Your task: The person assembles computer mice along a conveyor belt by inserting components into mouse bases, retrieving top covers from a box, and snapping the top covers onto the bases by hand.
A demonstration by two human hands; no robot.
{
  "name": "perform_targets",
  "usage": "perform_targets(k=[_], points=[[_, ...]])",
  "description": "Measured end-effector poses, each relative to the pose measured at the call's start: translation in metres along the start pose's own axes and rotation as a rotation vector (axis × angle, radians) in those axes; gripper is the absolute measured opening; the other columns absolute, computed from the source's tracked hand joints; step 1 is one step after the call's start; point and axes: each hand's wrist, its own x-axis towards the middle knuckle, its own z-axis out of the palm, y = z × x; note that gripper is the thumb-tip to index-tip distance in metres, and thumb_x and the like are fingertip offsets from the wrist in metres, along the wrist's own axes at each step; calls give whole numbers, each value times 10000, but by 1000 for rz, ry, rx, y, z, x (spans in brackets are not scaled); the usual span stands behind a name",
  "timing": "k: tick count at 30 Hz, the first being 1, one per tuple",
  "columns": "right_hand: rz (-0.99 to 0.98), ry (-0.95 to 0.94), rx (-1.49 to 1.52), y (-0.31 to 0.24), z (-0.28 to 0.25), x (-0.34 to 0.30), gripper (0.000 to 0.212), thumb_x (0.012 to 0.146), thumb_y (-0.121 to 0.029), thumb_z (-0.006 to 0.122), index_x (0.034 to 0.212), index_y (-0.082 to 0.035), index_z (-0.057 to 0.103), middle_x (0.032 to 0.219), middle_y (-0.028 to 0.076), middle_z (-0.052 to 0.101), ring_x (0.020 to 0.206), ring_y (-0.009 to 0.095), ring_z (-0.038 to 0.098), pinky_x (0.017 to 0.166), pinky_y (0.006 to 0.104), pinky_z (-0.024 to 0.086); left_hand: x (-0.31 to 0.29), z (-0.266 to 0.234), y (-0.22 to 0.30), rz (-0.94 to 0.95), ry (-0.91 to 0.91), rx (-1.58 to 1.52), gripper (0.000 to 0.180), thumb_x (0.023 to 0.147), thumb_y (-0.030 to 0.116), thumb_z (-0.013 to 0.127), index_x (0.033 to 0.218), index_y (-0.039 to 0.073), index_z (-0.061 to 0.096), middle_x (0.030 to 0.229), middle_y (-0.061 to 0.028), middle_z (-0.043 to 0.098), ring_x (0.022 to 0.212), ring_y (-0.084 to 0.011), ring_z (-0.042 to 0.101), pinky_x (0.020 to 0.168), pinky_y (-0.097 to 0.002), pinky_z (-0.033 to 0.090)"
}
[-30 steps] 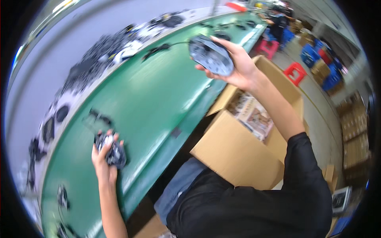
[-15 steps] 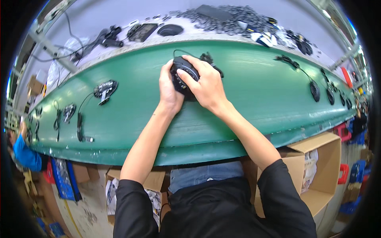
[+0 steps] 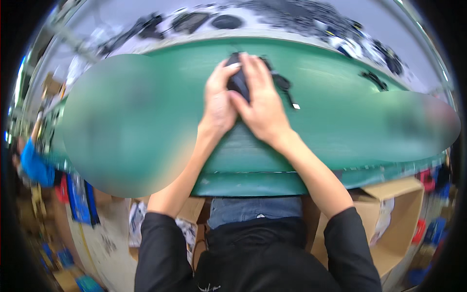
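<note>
Holding one black mouse (image 3: pixel 238 82), cupped between left hand (image 3: pixel 219 97) and right hand (image 3: pixel 261 95); beside, on green table (image 3: pixel 321 121), one cable (image 3: pixel 283 83).

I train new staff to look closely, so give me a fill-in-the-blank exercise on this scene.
The left hand and right hand hold a black computer ____.
Just to the ____ of the right hand lies a cable's pale plug.
The work surface is coloured ____.
The co-worker's top is ____.
Missing words: mouse; right; green; blue.

No text is legible, the white marking (image 3: pixel 209 288) on the shirt (image 3: pixel 258 253) included.
</note>
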Motion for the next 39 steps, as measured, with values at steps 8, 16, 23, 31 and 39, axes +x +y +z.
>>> perform_targets(k=[8,16,23,31,39], points=[[44,23,269,-7,2,-5,935,744,-225,790,1465,53,264,1432,295,396,1228,425,495,1040,431,415,9,-27,35,-152,62,140,260,953,203,575,1120,9,615,1071,-106,670,992,-205,649,938,-348,511],[639,-79,1095,3,-12,5,417,747,-213,822,1037,45,671,929,66,688,866,104,629,814,286,519,14,-32,33,-62,-120,-137,383,977,220,524,1277,-18,499,1343,-199,514,1274,-301,478,1118,-461,365],[543,-178,731,15,-26,14,479,644,-260,888,942,59,691,851,107,709,783,127,632,734,283,505,11,-28,46,-191,-169,0,397,998,265,509,1261,-33,504,1296,-206,534,1210,-285,524,1074,-443,412],[-54,-157,-24,7,-23,2,946,593,-176,848,1433,-147,413,1384,248,458,1168,426,539,971,443,486,20,-41,27,-221,44,-12,203,960,222,599,1065,48,614,1026,-91,682,969,-208,650,933,-396,500],[135,-11,265,20,-27,12,740,704,-252,812,1321,20,508,1087,185,675,952,294,677,818,346,533,1,-15,24,-158,-99,308,508,959,464,557,1258,54,549,1165,-71,630,1104,-156,570,895,-315,464]])
